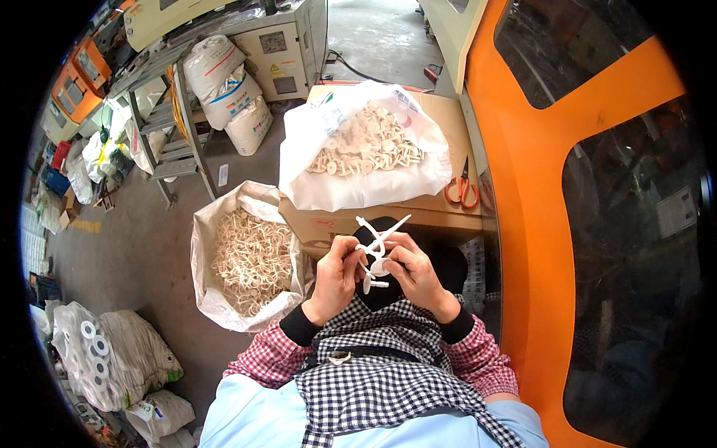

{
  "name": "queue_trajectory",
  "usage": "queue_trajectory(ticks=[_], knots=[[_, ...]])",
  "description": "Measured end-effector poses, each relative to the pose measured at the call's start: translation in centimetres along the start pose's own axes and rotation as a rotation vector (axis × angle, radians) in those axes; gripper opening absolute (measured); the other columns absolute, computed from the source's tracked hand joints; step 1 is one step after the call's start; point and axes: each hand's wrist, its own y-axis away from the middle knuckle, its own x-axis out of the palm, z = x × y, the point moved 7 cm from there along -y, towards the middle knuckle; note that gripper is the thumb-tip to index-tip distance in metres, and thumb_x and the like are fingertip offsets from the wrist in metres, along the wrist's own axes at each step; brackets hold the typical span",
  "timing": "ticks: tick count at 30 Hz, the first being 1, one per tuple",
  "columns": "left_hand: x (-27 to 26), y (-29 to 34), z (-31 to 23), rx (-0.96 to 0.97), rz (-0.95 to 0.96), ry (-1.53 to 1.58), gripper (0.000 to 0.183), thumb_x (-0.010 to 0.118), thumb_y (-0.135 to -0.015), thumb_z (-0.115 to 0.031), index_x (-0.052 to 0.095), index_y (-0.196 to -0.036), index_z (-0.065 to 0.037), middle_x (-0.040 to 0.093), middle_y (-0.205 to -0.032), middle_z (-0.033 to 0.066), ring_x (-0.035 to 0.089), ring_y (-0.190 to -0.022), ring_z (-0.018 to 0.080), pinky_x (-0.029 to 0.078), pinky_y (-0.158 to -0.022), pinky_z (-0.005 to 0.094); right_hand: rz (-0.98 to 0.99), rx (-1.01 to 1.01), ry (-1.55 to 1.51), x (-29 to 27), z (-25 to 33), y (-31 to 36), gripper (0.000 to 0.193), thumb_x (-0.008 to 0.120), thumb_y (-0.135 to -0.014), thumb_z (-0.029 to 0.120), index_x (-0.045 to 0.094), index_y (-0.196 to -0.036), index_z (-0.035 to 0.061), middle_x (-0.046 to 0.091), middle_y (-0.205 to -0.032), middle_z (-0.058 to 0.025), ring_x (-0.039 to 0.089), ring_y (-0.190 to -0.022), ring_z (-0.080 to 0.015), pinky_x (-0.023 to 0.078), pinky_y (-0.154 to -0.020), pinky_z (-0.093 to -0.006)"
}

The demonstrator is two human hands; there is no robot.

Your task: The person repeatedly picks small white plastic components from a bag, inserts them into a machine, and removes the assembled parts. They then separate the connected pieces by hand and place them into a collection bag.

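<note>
Both my hands meet over my lap around a white moulded plastic piece with branching sprue arms and round discs. My left hand pinches its left side. On the other side, my right hand grips it close to a disc, thumb and fingers closed. Just beyond, an open white bag lies on a cardboard box and holds a heap of small white disc-headed parts. Left of my left hand stands an open white sack full of thin, curly white sprue scraps.
Red-handled scissors lie on the box's right side. An orange machine with dark windows rises close on my right. Stacked white sacks stand by a metal step frame at the back left. More bags sit on the floor at lower left.
</note>
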Motion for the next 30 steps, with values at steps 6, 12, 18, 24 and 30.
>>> queue_trajectory(ticks=[6, 12, 18, 24, 30], knots=[[-0.3, 0.0, -0.3, 0.061, -0.071, -0.079, 0.006, 0.043, -0.092, 0.000, 0.045, -0.097, -0.003, 0.052, -0.071, 0.0026, 0.048, -0.055, 0.0066, 0.040, -0.048, 0.0200, 0.116, 0.198, -0.036, 0.7, -1.2, 1.0, 0.006, 0.054, -0.085, 0.000, 0.051, -0.085, -0.0045, 0.057, -0.086, -0.0149, 0.059, -0.070, -0.0259, 0.047, -0.061, -0.0308], [-0.5, 0.3, -1.0, 0.282, -0.126, -0.339, 0.011, 0.044, -0.089, 0.005, 0.048, -0.097, -0.002, 0.053, -0.071, 0.0075, 0.053, -0.057, 0.0131, 0.044, -0.051, 0.0249, 0.118, 0.311, 0.005, 1.4, -3.5, 1.3, 0.009, 0.052, -0.088, 0.006, 0.052, -0.085, -0.0030, 0.054, -0.075, -0.0147, 0.055, -0.065, -0.0238, 0.044, -0.058, -0.0313], [-0.4, 1.0, -3.0, 0.779, 0.088, -0.853, 0.020, 0.057, -0.070, 0.000, 0.052, -0.089, 0.003, 0.056, -0.090, 0.0177, 0.059, -0.080, 0.0304, 0.050, -0.071, 0.0368, 0.098, 0.436, -0.123, 3.3, -7.3, -2.3, 0.019, 0.052, -0.087, 0.014, 0.060, -0.088, -0.0040, 0.059, -0.073, -0.0172, 0.059, -0.066, -0.0292, 0.046, -0.060, -0.0334], [-3.6, -1.2, -1.9, 0.863, 0.104, -0.999, 0.023, 0.057, -0.071, -0.003, 0.053, -0.093, 0.003, 0.056, -0.096, 0.0196, 0.059, -0.084, 0.0323, 0.051, -0.074, 0.0383, 0.203, 0.983, -0.818, 8.8, -12.7, -4.4, 0.023, 0.052, -0.087, 0.015, 0.064, -0.078, -0.0024, 0.059, -0.068, -0.0032, 0.052, -0.056, -0.0080, 0.041, -0.047, -0.0245], [-7.6, -2.4, 1.7, 0.085, -0.216, -0.211, 0.012, 0.046, -0.087, 0.007, 0.045, -0.098, 0.002, 0.061, -0.082, 0.0134, 0.063, -0.068, 0.0190, 0.051, -0.059, 0.0277, 0.360, 0.555, -0.352, 8.1, -9.6, -6.5, 0.021, 0.057, -0.084, 0.016, 0.060, -0.082, -0.0052, 0.059, -0.082, -0.0073, 0.052, -0.068, -0.0075, 0.043, -0.060, -0.0235]])
